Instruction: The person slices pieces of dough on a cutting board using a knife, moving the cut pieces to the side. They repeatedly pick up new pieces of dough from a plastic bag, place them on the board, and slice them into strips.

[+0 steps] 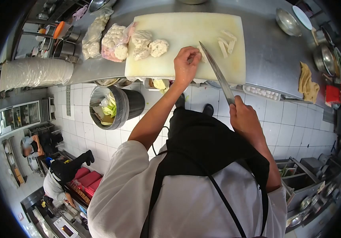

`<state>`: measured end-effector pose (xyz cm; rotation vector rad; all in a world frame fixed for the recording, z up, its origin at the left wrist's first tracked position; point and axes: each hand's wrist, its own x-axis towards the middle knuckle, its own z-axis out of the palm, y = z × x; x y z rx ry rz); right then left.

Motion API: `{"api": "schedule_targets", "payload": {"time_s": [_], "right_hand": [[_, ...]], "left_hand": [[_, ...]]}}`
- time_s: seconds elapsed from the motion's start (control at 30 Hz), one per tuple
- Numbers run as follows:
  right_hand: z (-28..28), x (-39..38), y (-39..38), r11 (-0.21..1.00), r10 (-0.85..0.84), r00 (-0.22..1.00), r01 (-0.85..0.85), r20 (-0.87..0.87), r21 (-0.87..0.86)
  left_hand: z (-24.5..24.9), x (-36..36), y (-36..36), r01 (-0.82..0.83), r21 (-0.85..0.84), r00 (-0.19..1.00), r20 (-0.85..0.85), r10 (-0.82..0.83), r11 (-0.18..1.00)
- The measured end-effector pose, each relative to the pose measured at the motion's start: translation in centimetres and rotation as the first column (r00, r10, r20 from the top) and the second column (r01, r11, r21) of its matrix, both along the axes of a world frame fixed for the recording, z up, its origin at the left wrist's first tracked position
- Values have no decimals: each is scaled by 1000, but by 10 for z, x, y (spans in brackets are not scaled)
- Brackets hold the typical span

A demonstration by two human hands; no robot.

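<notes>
My right hand (245, 119) is wrapped round the handle of a long kitchen knife (218, 73), its blade pointing up and left over the white cutting board (166, 70). The fingers of my left hand (187, 61) are curled closed on the board, holding a pale piece of food (203, 55) that is partly hidden by the fingers and the blade. Several pale cut strips (227, 44) lie to the right of the blade. Off to the left on the board sit knobbly whitish lumps (158, 47).
Clear bags of whitish lumps (114, 37) stand left of the board. Below the counter is a lined bin (117, 107) with green scraps. Metal bowls (288, 22), a brown cloth (308, 82) and a tray of eggs (262, 93) are at right. Two people are at lower left.
</notes>
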<state>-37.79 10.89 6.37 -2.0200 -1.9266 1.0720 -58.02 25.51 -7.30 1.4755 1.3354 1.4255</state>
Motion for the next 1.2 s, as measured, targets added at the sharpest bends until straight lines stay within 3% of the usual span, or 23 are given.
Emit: {"api": "schedule_targets", "payload": {"time_s": [0.73, 1.2], "right_hand": [[-2, -10, 18, 997, 23, 994, -15, 109, -76], [-10, -14, 29, 988, 48, 994, -32, 103, -153]], "left_hand": [[-5, 1, 6, -31, 42, 999, -24, 32, 999], [-2, -3, 3, -31, -37, 996, -86, 28, 999]]}}
